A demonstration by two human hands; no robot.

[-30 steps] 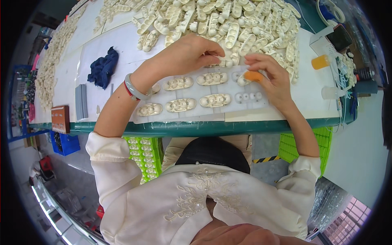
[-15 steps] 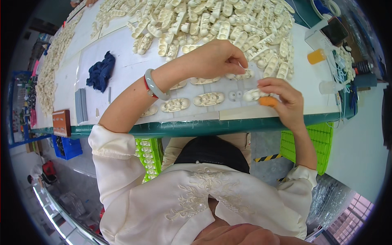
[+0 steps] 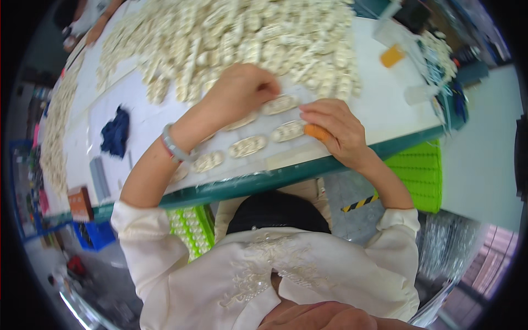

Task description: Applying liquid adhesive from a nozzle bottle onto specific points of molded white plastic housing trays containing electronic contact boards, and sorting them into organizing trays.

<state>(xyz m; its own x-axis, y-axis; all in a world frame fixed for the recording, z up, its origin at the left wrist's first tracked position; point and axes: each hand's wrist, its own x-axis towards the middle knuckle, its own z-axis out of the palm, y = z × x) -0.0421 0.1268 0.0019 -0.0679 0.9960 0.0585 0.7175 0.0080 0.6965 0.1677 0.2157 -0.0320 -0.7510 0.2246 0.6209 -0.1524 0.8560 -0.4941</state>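
Fingertips of the right hand (image 3: 336,132) stand at a cream part (image 3: 287,131) just left of them; closure upon it cannot be determined. Left hand (image 3: 239,92), fingers curled, contents indeterminable, sits farther left; a pile (image 3: 247,41) lies beyond both.

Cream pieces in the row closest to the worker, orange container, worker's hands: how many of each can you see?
Closest-row cream pieces: 4 (leftmost partly hidden)
Orange container: 1
Worker's left hand and right hand: 2
Total: 7

No readable text, labels, numbers or signs.
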